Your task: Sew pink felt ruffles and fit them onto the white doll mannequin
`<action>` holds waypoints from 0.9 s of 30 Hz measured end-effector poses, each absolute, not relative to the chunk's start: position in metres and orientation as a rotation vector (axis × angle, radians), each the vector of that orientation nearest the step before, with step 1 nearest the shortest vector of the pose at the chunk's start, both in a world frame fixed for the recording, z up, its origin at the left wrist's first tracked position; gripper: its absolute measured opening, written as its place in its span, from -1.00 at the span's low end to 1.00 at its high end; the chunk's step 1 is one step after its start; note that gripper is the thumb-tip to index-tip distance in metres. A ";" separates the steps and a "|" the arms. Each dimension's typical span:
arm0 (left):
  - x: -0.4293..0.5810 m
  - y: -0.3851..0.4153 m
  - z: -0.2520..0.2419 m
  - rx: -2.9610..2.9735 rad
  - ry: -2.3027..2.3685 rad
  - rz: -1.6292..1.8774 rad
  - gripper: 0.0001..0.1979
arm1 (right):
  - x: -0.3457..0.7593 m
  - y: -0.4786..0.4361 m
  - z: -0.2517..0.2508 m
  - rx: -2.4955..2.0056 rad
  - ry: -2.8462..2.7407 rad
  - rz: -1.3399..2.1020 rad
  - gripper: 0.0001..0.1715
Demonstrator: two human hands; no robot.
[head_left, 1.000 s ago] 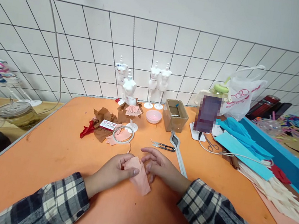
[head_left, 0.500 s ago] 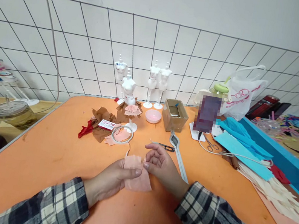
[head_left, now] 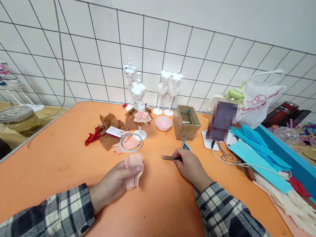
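Observation:
My left hand (head_left: 119, 178) is closed on a small piece of pink crepe paper (head_left: 134, 164), held just above the orange table (head_left: 48, 157). Further right, my right hand (head_left: 190, 166) is closed on a pair of small thread snips (head_left: 169, 157) that lie on the table with the blades pointing left. Both sleeves are plaid.
Beyond the hands lie a tape ring (head_left: 131, 142), brown and red paper scraps (head_left: 108, 128), a dressed doll mannequin (head_left: 138, 103), bare white mannequins (head_left: 169, 86), a pink bowl (head_left: 163, 123), a cardboard box (head_left: 186, 122) and a phone on a stand (head_left: 221, 121). Coloured paper sheets (head_left: 263, 160) fill the right side.
My right hand let go of the pink paper and moved right and away to grip the snips. My left hand lifted the paper and bunched it.

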State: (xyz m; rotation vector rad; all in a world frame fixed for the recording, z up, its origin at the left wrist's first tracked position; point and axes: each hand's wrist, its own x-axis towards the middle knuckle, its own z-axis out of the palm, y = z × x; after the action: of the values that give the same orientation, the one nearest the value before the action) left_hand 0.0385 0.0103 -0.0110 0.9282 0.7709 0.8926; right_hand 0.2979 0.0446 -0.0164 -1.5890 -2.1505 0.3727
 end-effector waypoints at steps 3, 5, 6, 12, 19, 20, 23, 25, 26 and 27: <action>0.031 0.015 -0.006 1.313 0.788 0.912 -0.75 | 0.290 0.033 -0.007 -1.592 -2.182 0.365 -0.90; 0.029 0.016 0.001 1.559 0.763 0.835 -0.74 | 0.285 0.024 -0.001 -1.563 -2.249 0.348 -0.88; 0.029 0.016 0.005 1.640 0.750 0.768 -0.74 | 0.281 0.019 0.001 -1.552 -2.263 0.375 -0.86; 0.035 0.008 0.013 1.753 0.782 0.634 -0.78 | 0.260 0.000 0.002 -1.510 -2.057 0.864 -0.73; 0.033 0.008 0.005 1.735 0.811 0.727 -0.82 | 0.256 -0.001 0.001 -1.476 -1.889 1.101 -0.76; 0.033 0.009 0.003 1.672 0.799 0.738 -0.83 | 0.256 -0.001 0.001 -1.476 -1.885 1.104 -0.76; 0.033 0.010 0.000 1.500 0.787 0.732 -0.83 | 0.255 -0.001 0.001 -1.449 -1.888 1.120 -0.78; 0.033 0.010 -0.002 1.421 0.801 0.739 -0.82 | 0.254 -0.001 0.001 -1.429 -1.893 1.132 -0.79; 0.033 0.010 -0.003 1.384 0.807 0.752 -0.81 | 0.254 -0.001 0.000 -1.423 -1.896 1.137 -0.80; 0.033 0.010 -0.004 1.345 0.811 0.768 -0.78 | 0.254 -0.001 0.000 -1.419 -1.897 1.138 -0.80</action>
State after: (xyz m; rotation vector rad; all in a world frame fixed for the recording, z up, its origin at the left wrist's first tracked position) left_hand 0.0327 0.0104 -0.0038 1.3446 0.8106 0.7682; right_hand 0.2536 -0.0009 0.0000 -1.4190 -1.8968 1.1377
